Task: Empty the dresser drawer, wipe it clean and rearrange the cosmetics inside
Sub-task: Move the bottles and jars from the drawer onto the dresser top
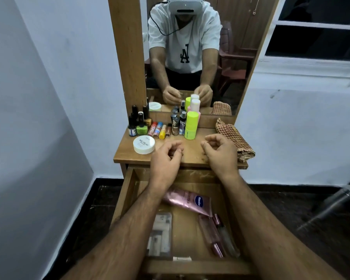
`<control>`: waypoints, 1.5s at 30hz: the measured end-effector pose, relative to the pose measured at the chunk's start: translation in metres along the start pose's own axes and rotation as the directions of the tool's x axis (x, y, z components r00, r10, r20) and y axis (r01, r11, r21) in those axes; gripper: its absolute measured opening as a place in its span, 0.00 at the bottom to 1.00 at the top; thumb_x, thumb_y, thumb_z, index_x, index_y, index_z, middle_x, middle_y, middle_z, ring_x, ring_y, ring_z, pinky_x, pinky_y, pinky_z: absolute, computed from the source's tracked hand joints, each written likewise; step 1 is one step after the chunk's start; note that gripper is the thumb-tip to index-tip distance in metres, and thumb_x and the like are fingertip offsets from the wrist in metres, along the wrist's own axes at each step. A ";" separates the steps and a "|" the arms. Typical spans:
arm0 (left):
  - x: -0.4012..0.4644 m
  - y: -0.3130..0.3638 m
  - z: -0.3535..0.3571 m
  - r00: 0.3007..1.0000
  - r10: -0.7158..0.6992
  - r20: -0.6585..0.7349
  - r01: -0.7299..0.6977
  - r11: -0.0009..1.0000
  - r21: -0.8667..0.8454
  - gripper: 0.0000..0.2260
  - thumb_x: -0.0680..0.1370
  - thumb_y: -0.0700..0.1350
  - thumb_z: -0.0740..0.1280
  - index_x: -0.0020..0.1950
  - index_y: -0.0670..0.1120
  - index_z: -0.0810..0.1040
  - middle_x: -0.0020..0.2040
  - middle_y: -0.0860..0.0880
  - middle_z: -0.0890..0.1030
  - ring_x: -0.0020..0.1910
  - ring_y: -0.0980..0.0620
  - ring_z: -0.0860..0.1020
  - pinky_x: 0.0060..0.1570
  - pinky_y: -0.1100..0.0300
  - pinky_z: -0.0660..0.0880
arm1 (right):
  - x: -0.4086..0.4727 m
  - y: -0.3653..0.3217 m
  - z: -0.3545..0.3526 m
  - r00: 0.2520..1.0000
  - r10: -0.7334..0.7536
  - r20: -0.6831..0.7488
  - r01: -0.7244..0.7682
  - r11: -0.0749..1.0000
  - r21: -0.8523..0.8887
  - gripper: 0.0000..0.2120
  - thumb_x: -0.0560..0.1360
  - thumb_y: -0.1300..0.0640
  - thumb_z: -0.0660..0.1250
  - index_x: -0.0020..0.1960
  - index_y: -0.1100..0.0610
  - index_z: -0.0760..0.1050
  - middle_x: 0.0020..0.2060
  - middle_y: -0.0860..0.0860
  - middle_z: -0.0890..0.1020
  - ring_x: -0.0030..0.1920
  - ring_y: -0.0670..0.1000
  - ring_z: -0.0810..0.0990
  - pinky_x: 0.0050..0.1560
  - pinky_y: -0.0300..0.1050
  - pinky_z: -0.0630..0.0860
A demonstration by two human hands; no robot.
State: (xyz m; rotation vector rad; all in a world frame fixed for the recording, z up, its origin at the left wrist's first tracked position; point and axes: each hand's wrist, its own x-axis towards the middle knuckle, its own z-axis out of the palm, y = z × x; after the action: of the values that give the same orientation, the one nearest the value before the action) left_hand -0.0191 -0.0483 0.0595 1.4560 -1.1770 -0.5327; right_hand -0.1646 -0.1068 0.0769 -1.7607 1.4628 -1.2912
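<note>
Fingers of both hands, left [165, 158] and right [220, 152], hang loosely curled, empty, mid-frame. Below, in the drawer [125, 197], a pink tube [186, 201] looks soft, light; grip mid-body.

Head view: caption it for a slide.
Both hands hover empty over the dresser top; pink tube still in open drawer.

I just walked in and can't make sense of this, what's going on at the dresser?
A person is partway through emptying the open drawer. Both the left hand and right hand hover over the dresser top, fingers loosely curled, holding nothing visible. Nail polishes, lip balms and a neon bottle already stand there beside a checked cloth. A pink tube and a few other items remain in the drawer.
</note>
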 end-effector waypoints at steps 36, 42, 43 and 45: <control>-0.082 -0.014 -0.015 0.765 -0.077 0.639 -0.357 0.776 0.520 0.16 0.73 0.48 0.75 0.59 0.50 0.79 0.53 0.54 0.80 0.49 0.59 0.77 0.47 0.65 0.75 | -0.111 0.013 -0.050 0.897 0.375 0.236 -0.120 0.719 -0.685 0.06 0.79 0.59 0.67 0.54 0.58 0.78 0.49 0.53 0.81 0.43 0.50 0.77 0.44 0.42 0.76; -0.082 -0.016 -0.022 0.905 -0.084 0.417 -0.140 0.866 0.479 0.14 0.70 0.52 0.77 0.53 0.51 0.81 0.42 0.58 0.79 0.42 0.61 0.77 0.35 0.71 0.69 | -0.120 0.016 -0.034 0.854 0.423 0.303 0.015 0.562 -0.827 0.08 0.78 0.59 0.68 0.57 0.55 0.79 0.50 0.52 0.82 0.43 0.49 0.78 0.44 0.41 0.78; -0.082 -0.016 -0.021 0.911 -0.075 0.406 -0.141 0.868 0.476 0.15 0.70 0.52 0.77 0.54 0.52 0.81 0.43 0.58 0.79 0.43 0.61 0.78 0.36 0.70 0.69 | -0.121 0.018 -0.033 0.847 0.423 0.322 0.047 0.543 -0.838 0.08 0.78 0.59 0.68 0.57 0.55 0.80 0.49 0.52 0.83 0.45 0.49 0.80 0.45 0.41 0.78; -0.082 -0.015 -0.020 0.912 -0.077 0.402 -0.141 0.864 0.484 0.16 0.70 0.53 0.77 0.55 0.51 0.81 0.44 0.58 0.79 0.44 0.59 0.78 0.38 0.67 0.72 | -0.123 0.020 -0.031 0.833 0.422 0.357 0.102 0.517 -0.850 0.07 0.78 0.59 0.67 0.56 0.55 0.80 0.50 0.52 0.83 0.47 0.50 0.82 0.46 0.42 0.80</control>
State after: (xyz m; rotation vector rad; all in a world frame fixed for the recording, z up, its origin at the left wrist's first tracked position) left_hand -0.0292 0.0307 0.0274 1.8169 -1.7742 -0.5460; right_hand -0.1976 0.0087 0.0304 -2.1870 1.9855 0.1986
